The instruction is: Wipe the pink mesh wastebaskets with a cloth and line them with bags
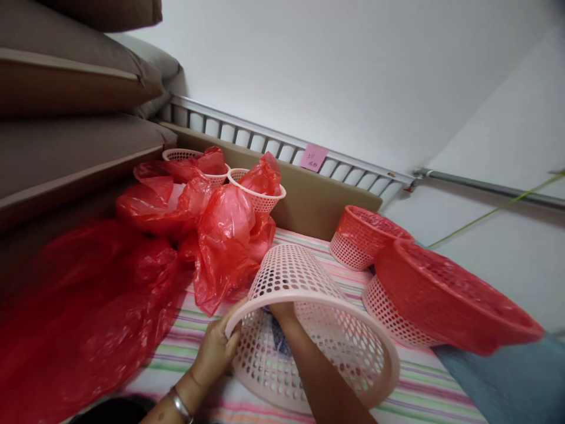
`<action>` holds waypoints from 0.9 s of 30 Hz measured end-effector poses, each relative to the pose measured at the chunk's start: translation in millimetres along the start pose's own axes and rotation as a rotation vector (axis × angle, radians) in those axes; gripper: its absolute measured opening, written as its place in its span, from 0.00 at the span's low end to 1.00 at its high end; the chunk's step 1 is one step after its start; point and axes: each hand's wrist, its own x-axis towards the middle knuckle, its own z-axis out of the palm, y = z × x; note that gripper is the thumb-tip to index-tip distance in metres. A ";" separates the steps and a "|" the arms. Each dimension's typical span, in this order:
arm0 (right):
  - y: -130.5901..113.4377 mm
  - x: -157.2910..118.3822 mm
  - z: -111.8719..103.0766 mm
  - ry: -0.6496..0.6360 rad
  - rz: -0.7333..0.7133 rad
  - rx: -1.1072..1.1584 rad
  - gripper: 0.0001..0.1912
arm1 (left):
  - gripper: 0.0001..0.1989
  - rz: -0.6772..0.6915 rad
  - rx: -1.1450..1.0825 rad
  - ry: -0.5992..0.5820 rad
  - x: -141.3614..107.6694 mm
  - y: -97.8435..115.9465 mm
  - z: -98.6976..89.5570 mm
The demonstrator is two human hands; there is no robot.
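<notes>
A pale pink perforated basket (304, 288) lies tipped on a striped sheet, its wide mouth facing me. My left hand (216, 347), with a silver bangle at the wrist, grips the basket's rim at the left, its fingers wrapped round the edge. My right hand (282, 309) reaches deep inside the basket; most of its fingers are hidden by the rim and wall. Beside it in the basket is a dark blue patterned cloth (279, 341). Whether my right hand holds that cloth cannot be made out.
Red plastic bags (225, 235) and two pink baskets (260, 201) stand behind on the left. Two baskets lined with red plastic (353, 235) stand at the right. Stacked cushions (75, 147) rise at the left. A metal rail with a pink note (313, 157) runs along the wall.
</notes>
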 end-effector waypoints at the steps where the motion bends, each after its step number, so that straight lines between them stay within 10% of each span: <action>1: 1.5 -1.6 5.6 -0.004 0.010 -0.011 0.13 | 0.21 -0.005 -0.001 0.003 0.3 0.4 0.2; 9: 1.3 -17.9 7.8 -0.042 0.061 -0.123 0.15 | 0.25 0.005 0.010 0.012 0.0 -1.9 4.4; 20: -11.0 -156.8 -23.0 -0.206 -0.114 -0.238 0.24 | 0.30 0.027 0.020 -0.088 -4.8 13.9 1.5; 27: -1.0 -102.3 -24.0 -0.183 -0.177 -0.272 0.29 | 0.31 0.066 0.060 -0.103 1.3 21.7 -8.7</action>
